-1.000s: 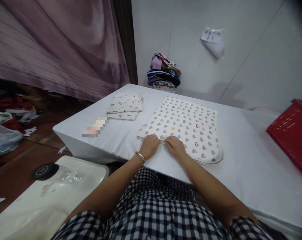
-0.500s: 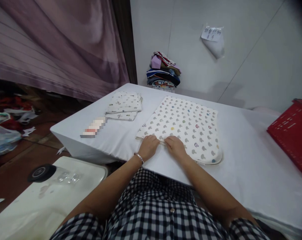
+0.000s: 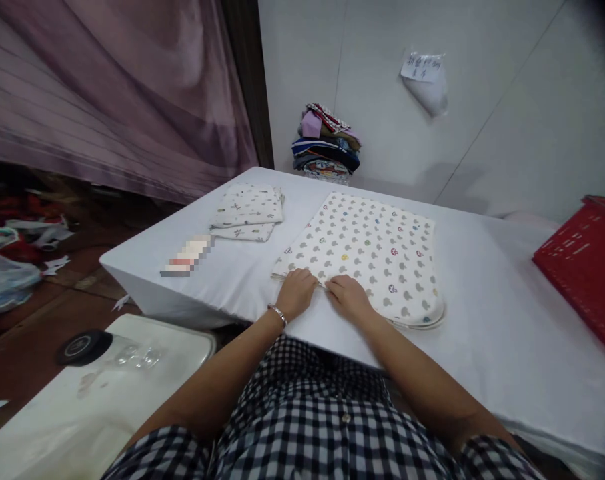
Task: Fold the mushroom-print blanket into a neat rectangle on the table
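The left hand point(image 3: 296, 293) and right hand point(image 3: 349, 299) lie near each other at the centre of the frame, fingers bent against the near edge of a folded mushroom-print cloth point(image 3: 367, 247). The thumbs are hidden, so I cannot tell whether either hand pinches the edge. The cloth lies flat, right of centre, on a white-covered table point(image 3: 492, 300). A bracelet point(image 3: 278, 315) circles the left wrist. Left of centre are smaller folded cloths point(image 3: 249, 205), with a pixelated item point(image 3: 188, 255) just below. A red basket point(image 3: 582, 260) stands at the right edge. Beyond the table, at upper centre, is a fabric stack point(image 3: 326, 143); a paper sign point(image 3: 425, 73) hangs at upper right. A mauve curtain point(image 3: 132, 87) fills the upper left; a dark round object point(image 3: 85, 347) sits lower left.
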{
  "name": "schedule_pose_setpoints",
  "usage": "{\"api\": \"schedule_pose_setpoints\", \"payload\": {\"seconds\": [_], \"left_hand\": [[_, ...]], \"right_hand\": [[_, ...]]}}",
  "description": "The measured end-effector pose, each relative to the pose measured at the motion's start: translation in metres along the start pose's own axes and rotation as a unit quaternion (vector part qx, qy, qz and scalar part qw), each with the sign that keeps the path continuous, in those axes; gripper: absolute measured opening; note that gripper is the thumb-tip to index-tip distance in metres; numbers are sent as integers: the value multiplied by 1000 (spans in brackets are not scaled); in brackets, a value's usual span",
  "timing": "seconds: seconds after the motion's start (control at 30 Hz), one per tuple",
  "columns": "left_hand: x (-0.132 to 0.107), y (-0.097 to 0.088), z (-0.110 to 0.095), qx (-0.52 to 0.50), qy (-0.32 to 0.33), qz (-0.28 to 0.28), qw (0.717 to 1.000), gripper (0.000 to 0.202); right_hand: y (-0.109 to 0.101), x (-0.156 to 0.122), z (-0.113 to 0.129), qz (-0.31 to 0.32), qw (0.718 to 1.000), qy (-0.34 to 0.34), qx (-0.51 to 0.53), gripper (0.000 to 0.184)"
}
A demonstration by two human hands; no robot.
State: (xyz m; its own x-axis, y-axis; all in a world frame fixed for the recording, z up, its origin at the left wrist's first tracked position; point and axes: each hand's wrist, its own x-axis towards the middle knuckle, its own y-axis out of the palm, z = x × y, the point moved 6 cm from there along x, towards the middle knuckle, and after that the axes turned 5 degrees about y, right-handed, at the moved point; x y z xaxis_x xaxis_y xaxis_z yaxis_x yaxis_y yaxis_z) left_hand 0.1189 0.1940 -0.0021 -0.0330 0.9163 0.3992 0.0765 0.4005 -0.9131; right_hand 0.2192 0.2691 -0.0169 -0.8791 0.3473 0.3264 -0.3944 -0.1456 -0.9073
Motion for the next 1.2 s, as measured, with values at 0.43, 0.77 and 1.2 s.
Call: {"api": "schedule_pose_setpoints", "payload": {"seconds": [0.43,0.77,1.2], "left_hand": [[-14,-13,15,-65,-59,-86,992,12],[-9,1,8,13,-18,-4,1000,19],[0,4,0,41,3,21,999,16]], "right_hand": [[2,-1,-18,-66,993,68,75,27],[1,3,-17,-50,994,85,44,28],[-2,1,-14,-85,992,70,55,28]]}}
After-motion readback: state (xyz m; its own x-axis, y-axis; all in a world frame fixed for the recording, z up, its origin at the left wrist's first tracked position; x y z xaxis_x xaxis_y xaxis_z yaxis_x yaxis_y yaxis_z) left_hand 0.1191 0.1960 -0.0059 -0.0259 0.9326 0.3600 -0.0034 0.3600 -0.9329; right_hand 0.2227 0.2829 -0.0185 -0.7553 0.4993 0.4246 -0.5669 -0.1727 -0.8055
